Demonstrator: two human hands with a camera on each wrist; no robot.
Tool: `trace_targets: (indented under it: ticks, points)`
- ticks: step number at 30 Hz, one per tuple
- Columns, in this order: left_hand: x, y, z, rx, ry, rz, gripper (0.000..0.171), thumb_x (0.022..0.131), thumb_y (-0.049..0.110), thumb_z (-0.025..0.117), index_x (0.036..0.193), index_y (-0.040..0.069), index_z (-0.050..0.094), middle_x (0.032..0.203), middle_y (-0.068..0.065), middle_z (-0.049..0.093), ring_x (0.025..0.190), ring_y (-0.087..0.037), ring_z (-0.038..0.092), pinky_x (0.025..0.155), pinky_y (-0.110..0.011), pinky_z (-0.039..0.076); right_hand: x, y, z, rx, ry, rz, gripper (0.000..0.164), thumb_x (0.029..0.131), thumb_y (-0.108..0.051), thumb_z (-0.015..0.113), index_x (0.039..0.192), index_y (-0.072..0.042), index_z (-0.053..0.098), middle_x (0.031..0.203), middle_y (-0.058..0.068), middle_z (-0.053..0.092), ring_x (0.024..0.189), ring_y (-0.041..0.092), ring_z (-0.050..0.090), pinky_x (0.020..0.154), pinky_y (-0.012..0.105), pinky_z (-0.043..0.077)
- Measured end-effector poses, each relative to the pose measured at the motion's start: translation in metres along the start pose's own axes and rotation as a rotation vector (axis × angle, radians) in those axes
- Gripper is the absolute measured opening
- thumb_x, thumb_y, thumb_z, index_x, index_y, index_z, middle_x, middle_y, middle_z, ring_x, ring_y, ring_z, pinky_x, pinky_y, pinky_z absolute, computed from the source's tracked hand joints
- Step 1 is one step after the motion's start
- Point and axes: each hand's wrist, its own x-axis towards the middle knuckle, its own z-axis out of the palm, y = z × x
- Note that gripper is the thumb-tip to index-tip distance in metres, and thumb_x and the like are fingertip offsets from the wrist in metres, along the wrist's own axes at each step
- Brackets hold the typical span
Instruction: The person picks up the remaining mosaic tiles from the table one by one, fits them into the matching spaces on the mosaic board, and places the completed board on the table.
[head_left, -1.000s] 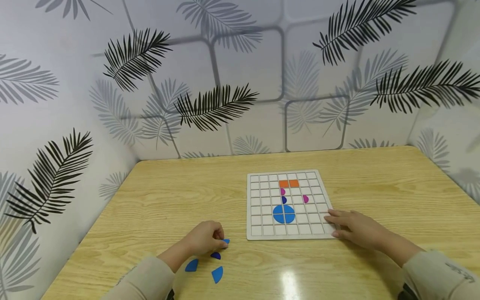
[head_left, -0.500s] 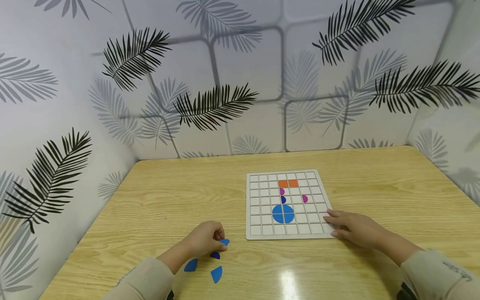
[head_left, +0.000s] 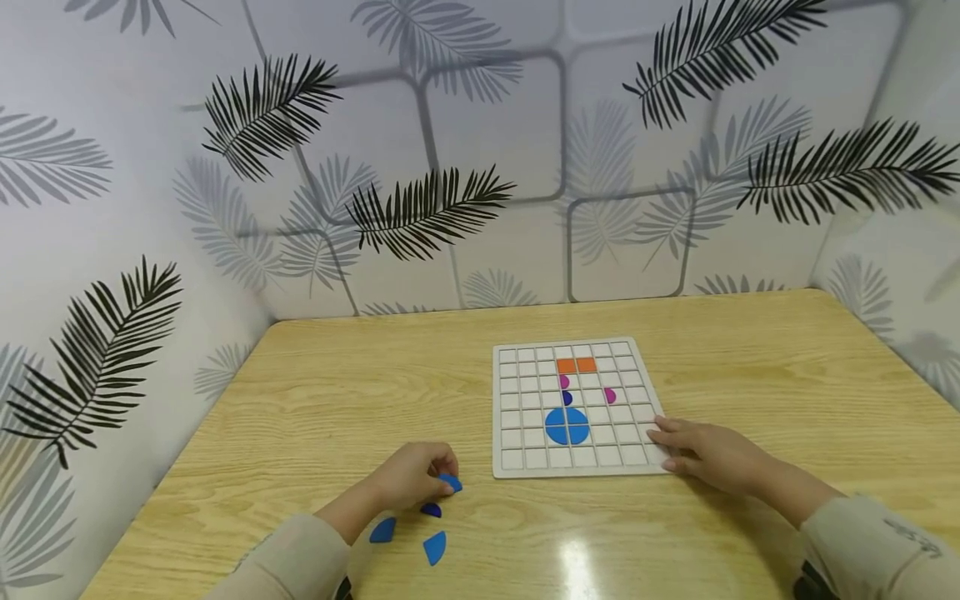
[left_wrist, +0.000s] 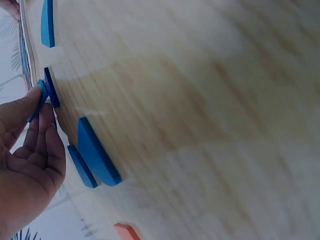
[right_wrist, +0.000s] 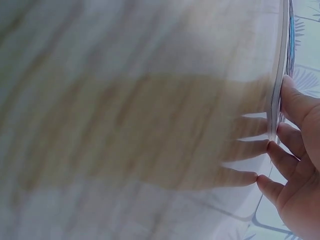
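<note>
My left hand [head_left: 420,477] pinches a blue quarter-circle tile [head_left: 451,482] between thumb and fingertips, just above the table left of the board. In the left wrist view that tile [left_wrist: 38,102] shows between the thumb and the fingers. Close below the hand lie a dark blue half-circle tile [head_left: 431,509] and two more blue quarter-circle tiles, one on the left [head_left: 383,530] and one nearer me [head_left: 435,547]. A white gridded board [head_left: 517,460] lies to the right. Fairly straight fingers of my right hand [head_left: 708,457] rest on its right edge.
On the board sit two orange squares [head_left: 576,365], two magenta half circles, a dark blue half circle [head_left: 567,398] and a blue circle [head_left: 567,426] of quarter tiles. An orange piece [left_wrist: 127,231] lies at the bottom of the left wrist view. A patterned wall backs the wooden table [head_left: 360,375].
The blue quarter-circle tile in my left hand has turned and shifted slightly at the fingertips. The right hand stays at the board's edge.
</note>
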Motion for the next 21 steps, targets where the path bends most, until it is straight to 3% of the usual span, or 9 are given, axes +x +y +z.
trace_targets:
  ticks: [8,21]
  points:
    - [0.007,0.006,0.000,-0.056,0.006,0.007,0.004,0.081,0.011,0.060,0.085,0.012,0.059,0.077,0.004,0.052,0.073,-0.013,0.047,0.066,-0.028,0.040,0.001,0.001,-0.003,-0.017,-0.013,0.006,0.046,0.082,-0.031,0.056,0.116,-0.001,0.053,0.124,0.020,0.043,0.109,0.039,0.040,0.086,0.050,0.033]
    - [0.043,0.039,0.014,-0.102,-0.023,0.070,0.008,0.080,0.008,0.060,0.087,0.012,0.060,0.081,0.006,0.055,0.072,-0.011,0.050,0.063,-0.024,0.043,0.002,0.001,0.000,-0.005,-0.014,0.015,0.045,0.082,-0.031,0.056,0.116,-0.001,0.054,0.124,0.020,0.043,0.109,0.040,0.040,0.086,0.051,0.033]
